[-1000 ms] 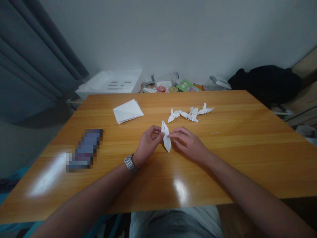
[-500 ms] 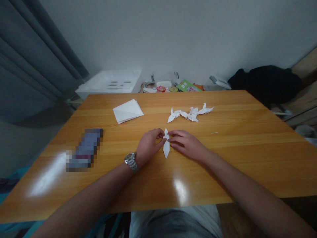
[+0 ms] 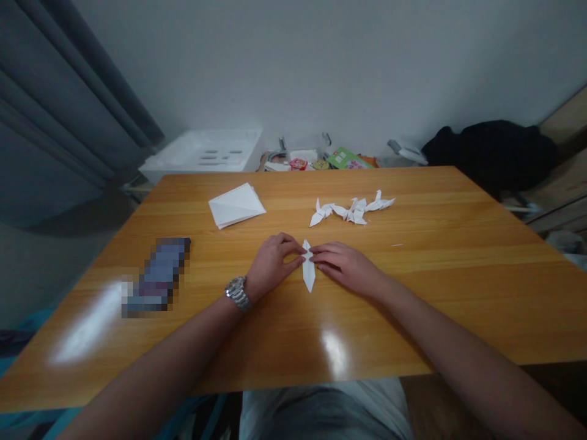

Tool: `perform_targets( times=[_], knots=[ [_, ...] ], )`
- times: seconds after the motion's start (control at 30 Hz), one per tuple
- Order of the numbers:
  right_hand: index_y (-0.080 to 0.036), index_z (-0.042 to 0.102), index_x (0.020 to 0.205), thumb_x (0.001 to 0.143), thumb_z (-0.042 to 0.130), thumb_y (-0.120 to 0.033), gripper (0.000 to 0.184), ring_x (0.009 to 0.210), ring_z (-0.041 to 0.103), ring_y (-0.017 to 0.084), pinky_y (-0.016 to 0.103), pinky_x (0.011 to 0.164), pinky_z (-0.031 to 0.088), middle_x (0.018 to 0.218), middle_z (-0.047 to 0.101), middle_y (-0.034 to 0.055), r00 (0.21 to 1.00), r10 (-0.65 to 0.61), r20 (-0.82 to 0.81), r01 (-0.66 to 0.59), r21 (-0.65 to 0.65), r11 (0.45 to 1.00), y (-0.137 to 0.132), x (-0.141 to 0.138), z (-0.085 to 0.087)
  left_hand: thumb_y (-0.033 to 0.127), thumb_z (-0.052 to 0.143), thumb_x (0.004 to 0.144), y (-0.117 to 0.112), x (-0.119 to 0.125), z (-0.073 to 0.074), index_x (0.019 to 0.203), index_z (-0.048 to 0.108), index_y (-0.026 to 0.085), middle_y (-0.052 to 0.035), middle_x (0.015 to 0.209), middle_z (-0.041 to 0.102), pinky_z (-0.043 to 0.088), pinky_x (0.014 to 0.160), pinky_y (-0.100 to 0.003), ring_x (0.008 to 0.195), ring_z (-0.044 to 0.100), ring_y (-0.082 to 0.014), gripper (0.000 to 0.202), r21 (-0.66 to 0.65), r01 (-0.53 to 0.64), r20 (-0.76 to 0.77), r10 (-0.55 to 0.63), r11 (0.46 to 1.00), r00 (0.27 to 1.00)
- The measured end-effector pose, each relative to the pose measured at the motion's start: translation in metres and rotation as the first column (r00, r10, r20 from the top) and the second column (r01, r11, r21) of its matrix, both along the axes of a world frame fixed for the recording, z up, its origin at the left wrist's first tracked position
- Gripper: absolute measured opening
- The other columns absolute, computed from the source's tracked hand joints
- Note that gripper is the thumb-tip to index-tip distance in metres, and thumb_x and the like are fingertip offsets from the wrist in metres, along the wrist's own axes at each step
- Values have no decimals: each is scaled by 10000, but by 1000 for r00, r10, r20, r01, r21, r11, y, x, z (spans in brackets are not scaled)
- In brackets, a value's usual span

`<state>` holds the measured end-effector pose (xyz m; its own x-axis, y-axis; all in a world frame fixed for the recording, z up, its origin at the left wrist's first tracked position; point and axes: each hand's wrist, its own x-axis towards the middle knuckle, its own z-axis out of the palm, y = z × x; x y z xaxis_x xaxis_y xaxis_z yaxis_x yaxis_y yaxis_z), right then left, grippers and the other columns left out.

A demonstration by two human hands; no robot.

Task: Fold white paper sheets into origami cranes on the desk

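Observation:
A narrow, pointed piece of folded white paper [image 3: 309, 275] lies flat on the wooden table [image 3: 413, 293] in front of me. My left hand [image 3: 271, 265], with a metal watch on its wrist, pinches the paper's upper end from the left. From the right, my right hand [image 3: 348, 267] presses its fingertips on the same upper end. Both hands rest on the tabletop. Several finished white paper cranes [image 3: 351, 210] lie in a row just beyond my hands.
A stack of white square paper [image 3: 236, 206] lies at the back left. A pixelated dark object [image 3: 156, 278] sits on the left of the table. Behind the table are a white bin [image 3: 206, 153], small clutter and a black bag [image 3: 493, 153].
The folded paper came down from tilted upright to lying flat on the table. Both hands lowered with it and now press on its upper end.

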<state>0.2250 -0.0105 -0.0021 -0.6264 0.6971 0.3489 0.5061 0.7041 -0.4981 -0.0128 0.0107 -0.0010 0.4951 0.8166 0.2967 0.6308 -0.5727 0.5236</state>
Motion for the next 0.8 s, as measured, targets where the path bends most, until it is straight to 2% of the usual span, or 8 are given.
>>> perform_targets(
  times=[0.37, 0.57, 0.8],
  knots=[
    [-237, 711, 1068, 951, 572, -162, 197, 1104, 635, 222, 405, 949, 528, 1184, 674, 97, 998, 18, -57, -18, 1, 1000, 3, -4, -7, 318, 679, 876, -2, 4, 0, 997, 727, 249, -54, 1055, 642, 464, 915, -383, 976, 600, -228, 147, 18, -13, -1, 14, 1000, 1000],
    [-220, 696, 1034, 961, 571, -188, 148, 1076, 638, 205, 382, 948, 521, 1154, 674, 89, 992, 14, -127, -21, -54, 998, 4, -2, -8, 182, 626, 873, -4, 4, 3, 1048, 699, 230, -60, 1074, 639, 466, 921, -369, 995, 596, -228, 195, 50, 42, -24, -41, 998, 999],
    [-214, 682, 1032, 957, 580, -206, 127, 1042, 648, 204, 378, 933, 520, 1096, 691, 84, 982, -37, -187, 21, -89, 996, 2, -1, 1, 312, 624, 925, -10, 8, 14, 1041, 686, 252, -52, 1113, 653, 444, 906, -370, 1009, 602, -234, 144, 101, 119, -103, -108, 988, 989]
  ],
)
